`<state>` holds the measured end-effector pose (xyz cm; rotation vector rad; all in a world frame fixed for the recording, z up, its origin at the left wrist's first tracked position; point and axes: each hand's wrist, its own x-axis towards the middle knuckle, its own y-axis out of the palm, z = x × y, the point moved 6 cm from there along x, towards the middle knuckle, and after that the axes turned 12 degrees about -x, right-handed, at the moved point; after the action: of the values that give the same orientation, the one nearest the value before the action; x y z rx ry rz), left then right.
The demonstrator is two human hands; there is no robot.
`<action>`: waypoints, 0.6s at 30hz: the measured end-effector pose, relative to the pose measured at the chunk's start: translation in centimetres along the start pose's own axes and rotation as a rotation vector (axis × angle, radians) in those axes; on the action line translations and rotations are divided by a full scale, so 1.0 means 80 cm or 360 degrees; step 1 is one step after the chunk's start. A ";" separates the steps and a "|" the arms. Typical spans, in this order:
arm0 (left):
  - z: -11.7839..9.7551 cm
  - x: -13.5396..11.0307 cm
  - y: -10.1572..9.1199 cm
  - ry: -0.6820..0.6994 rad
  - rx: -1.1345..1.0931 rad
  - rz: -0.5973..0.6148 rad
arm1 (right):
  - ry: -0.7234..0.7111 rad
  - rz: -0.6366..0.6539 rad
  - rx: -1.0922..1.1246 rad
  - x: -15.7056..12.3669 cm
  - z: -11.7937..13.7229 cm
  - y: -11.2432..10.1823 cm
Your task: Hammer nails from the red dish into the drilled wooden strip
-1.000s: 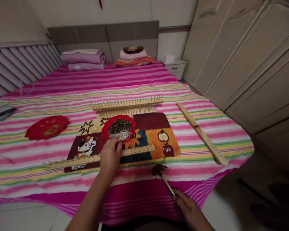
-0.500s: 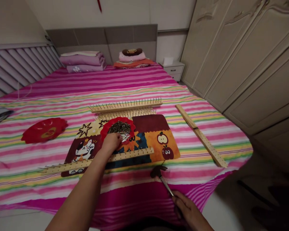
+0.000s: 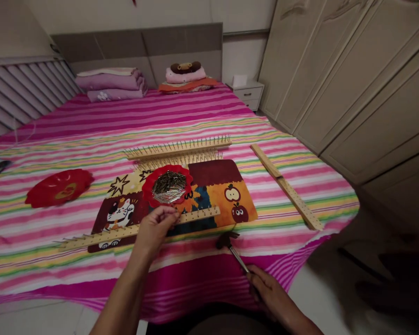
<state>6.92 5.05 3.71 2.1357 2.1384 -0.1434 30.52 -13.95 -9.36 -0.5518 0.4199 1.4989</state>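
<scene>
One wide bed [image 3: 153,116] is bearing all the work; a printed mat [image 3: 214,170] is lying on its striped cover; two far strips [image 3: 181,150], bristling with nails, are resting just beyond the mat's far edge, while more light wood [image 3: 298,202] is lying well off to the right; the near wooden strip [image 3: 202,214], the piece being worked on, is running slantwise across the mat's near side, its left end reaching past the mat onto the cover, with nails standing or leaning along it; a red tray [image 3: 59,186] is sitting apart at the left; a scalloped red dish [image 3: 147,190] is standing on the mat, just beyond the near strip. The hammer [image 3: 236,255] is pointing toward the strip, its head staying clear of the wood; the right hand [image 3: 267,288] is gripping its handle; the left hand [image 3: 157,228], well apart from the right, is bunching its fingers at the near strip, and whether it is pinching a nail I cannot tell; half a second ago it was dipping into the dish; its return is putting the work back at the strip, the fetching seemingly over; loose nails [image 3: 169,184] are heaping inside the dish.
</scene>
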 end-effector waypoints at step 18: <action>0.066 -0.015 0.029 0.0272 0.0394 -0.0393 | -0.0003 0.0020 0.0019 -0.004 0.003 0.000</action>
<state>9.35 3.12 -1.32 2.0624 2.6045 -0.2691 30.53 -14.06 -9.00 -0.5392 0.4311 1.5082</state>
